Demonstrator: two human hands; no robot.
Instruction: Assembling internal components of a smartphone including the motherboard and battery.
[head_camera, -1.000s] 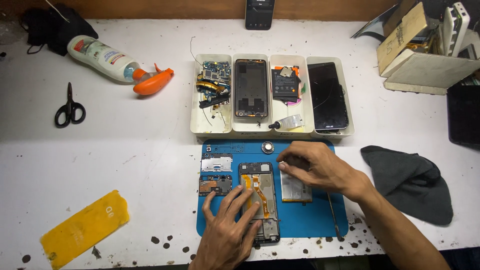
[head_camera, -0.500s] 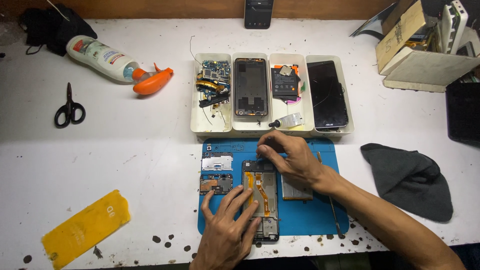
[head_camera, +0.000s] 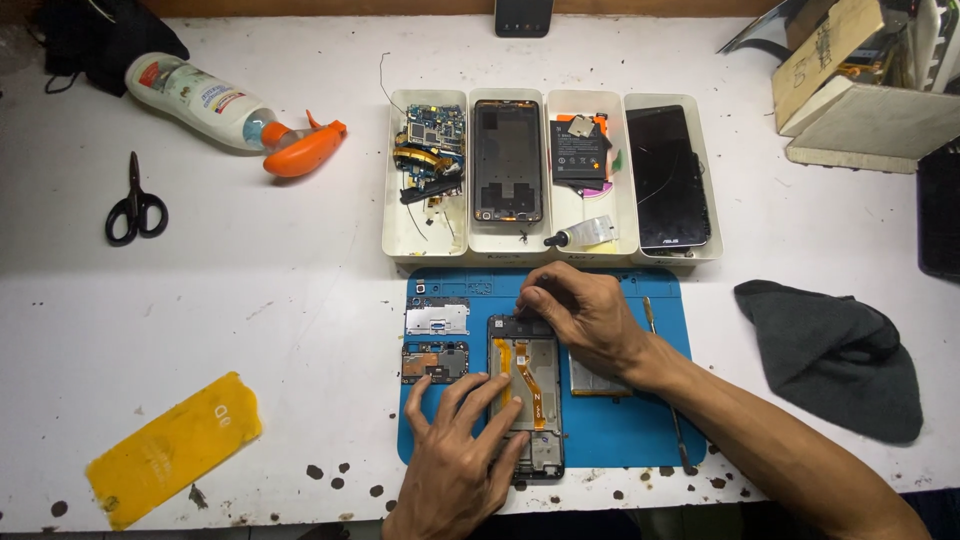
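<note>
An opened phone (head_camera: 545, 455) with an orange flex cable lies lengthwise on a blue mat (head_camera: 620, 430). My left hand (head_camera: 455, 455) rests on its lower left side, fingers spread, pressing it down. At the phone's top edge, the fingertips of my right hand (head_camera: 585, 315) are pinched together; I cannot see whether they hold anything. A flat battery (head_camera: 595, 382) lies partly hidden under my right wrist. Left of the phone sit a metal shield plate (head_camera: 437, 318) and a small circuit board (head_camera: 435, 362).
A thin tool (head_camera: 650, 315) lies on the mat's right side. Behind the mat is a white compartment tray (head_camera: 430, 245) of phone parts. A spray bottle (head_camera: 215, 105) and scissors (head_camera: 135, 200) lie far left, a yellow cover (head_camera: 175, 450) near left, a dark cloth (head_camera: 835, 355) right, and boxes (head_camera: 860, 100) far right.
My right hand has moved left from over the battery to the top edge of the phone. My left hand has stayed on the phone.
</note>
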